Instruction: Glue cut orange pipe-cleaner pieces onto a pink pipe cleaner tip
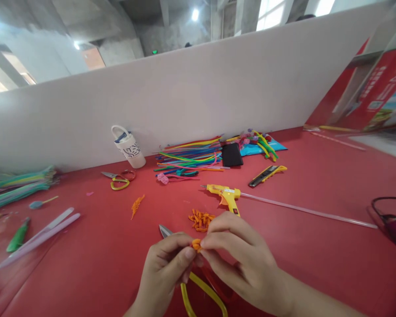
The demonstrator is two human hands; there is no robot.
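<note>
**A:** Largest first. Red counter [317, 246], crowded. Yellow hot glue gun [225, 195] lies at 12 o'clock from the hands, with a clear glue stick trailing out toward 3 o'clock. I can't tell whether it is hot.

**B:** Noted. Risk: if the nozzle is hot, a forward reach over it could burn a finger. What about the yellow-handled steel scissors [165, 230]?

**A:** They lie under the hands. The blade tip shows at 10 o'clock and the handle loops run toward 6 o'clock beneath the wrists. A wrist dropping onto them could nudge the blades or catch skin.

**B:** The loose heap of short orange fuzzy wire cuttings [201, 220]?

**A:** At 12 o'clock, just beyond the fingertips. A sweep of the knuckles would likely scatter it.

**B:** State of the hands?

**A:** Left hand [166, 268] and right hand [240, 259] are both closed in a fingertip pinch on one small orange fuzzy wire bundle [196, 244], held between them just above the counter.

**B:** Main hazard there is a thin grip: a slip and it drops among the scissors, or a cut wire end pricks a fingertip.
</note>
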